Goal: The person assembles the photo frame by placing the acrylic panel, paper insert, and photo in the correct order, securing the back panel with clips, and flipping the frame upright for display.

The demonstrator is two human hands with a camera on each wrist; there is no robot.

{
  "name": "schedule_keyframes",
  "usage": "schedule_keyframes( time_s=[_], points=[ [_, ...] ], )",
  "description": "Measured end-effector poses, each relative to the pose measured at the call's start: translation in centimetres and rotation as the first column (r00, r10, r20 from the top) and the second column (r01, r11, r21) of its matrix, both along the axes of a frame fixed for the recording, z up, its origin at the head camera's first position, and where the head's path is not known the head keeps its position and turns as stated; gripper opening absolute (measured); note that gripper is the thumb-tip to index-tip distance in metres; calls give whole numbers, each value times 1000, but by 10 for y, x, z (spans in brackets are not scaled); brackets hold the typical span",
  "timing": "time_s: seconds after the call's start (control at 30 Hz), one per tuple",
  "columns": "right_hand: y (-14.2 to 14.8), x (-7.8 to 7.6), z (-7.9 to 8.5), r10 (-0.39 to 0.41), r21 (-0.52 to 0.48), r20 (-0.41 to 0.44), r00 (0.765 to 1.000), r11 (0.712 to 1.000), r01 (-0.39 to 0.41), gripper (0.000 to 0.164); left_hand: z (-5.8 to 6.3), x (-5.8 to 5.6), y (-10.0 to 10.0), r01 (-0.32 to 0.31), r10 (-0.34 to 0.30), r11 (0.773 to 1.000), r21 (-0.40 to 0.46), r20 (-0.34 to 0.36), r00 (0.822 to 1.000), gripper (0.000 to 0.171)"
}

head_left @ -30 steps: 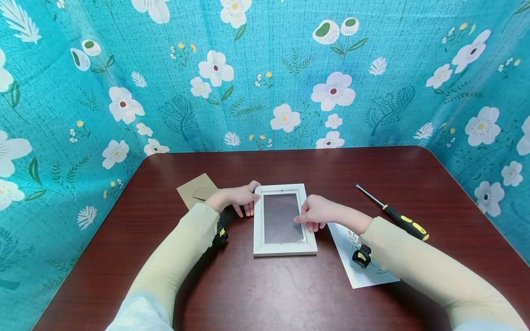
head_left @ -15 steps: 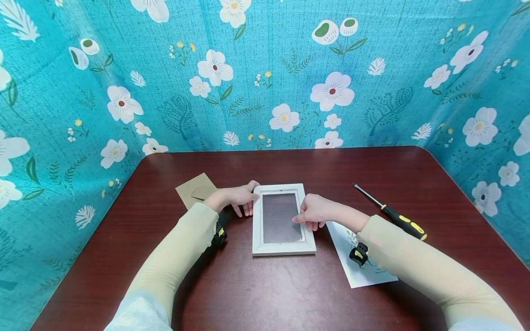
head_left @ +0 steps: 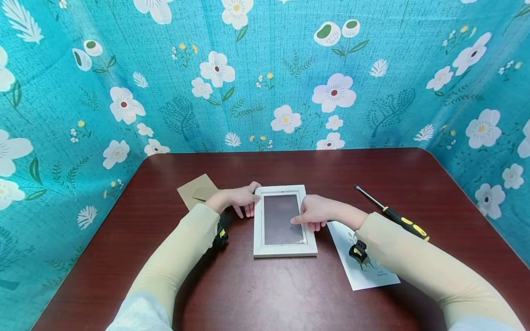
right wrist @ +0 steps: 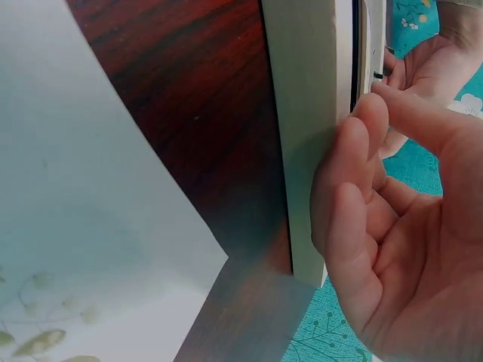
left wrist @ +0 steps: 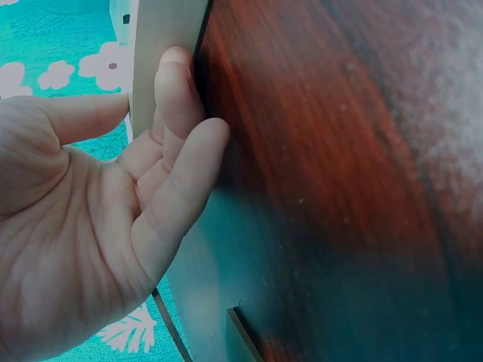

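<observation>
A white picture frame lies flat near the table's middle, a dark pane inside its opening. At the frame's upper left edge, my left hand holds the rim, thumb on top and fingers against the side. Curled fingers of my right hand press the frame's outer side in the right wrist view. From the head, the right hand's thumb or forefinger reaches over the right rim onto the pane; which one is unclear. The left wrist view shows the left hand with its fingers bent against the frame's side wall.
A tan backing board with a stand flap lies left, partly behind the left wrist. Under the right forearm is a white sheet with a plant print. A black-and-yellow screwdriver rests farther right. A floral curtain hangs behind the table.
The right hand's extended digit has slid slightly left over the pane, and the right forearm has shifted a little. The left hand and frame stay in place.
</observation>
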State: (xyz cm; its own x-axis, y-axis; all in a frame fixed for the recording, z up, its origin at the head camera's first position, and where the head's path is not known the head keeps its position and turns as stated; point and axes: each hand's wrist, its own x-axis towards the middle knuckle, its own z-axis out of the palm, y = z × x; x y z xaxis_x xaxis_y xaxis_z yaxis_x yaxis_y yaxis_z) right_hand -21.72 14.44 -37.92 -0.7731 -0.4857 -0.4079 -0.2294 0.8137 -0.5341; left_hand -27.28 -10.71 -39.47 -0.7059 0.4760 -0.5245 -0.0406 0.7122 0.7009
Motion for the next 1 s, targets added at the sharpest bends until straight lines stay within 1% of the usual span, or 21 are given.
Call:
schedule_keyframes(
  time_s=[0.2, 0.4, 0.63, 0.83, 1.0],
  points=[
    [-1, -1, -1, 4, 44, -8, 1000, 999, -4, 43, -1, -1, 1, 6, -6, 1000, 0, -8, 1000, 39],
    [-2, -4, -2, 2, 32, 17, 1000, 999, -3, 43, -2, -1, 0, 13, -13, 1000, -1, -10, 1000, 38],
    [-5, -3, -2, -4, 39, -14, 1000, 999, 5, 41, -1, -1, 0, 6, -6, 1000, 0, -6, 1000, 42],
    [-7, -4, -3, -12, 73, -17, 1000, 997, 13, 42, -1, 0, 0, 5, -5, 1000, 7, 0, 1000, 38],
    [-6, -5, -4, -8, 83, -20, 1000, 996, 10, 42, -2, -1, 0, 1, -1, 1000, 6, 0, 1000, 38]
  ],
)
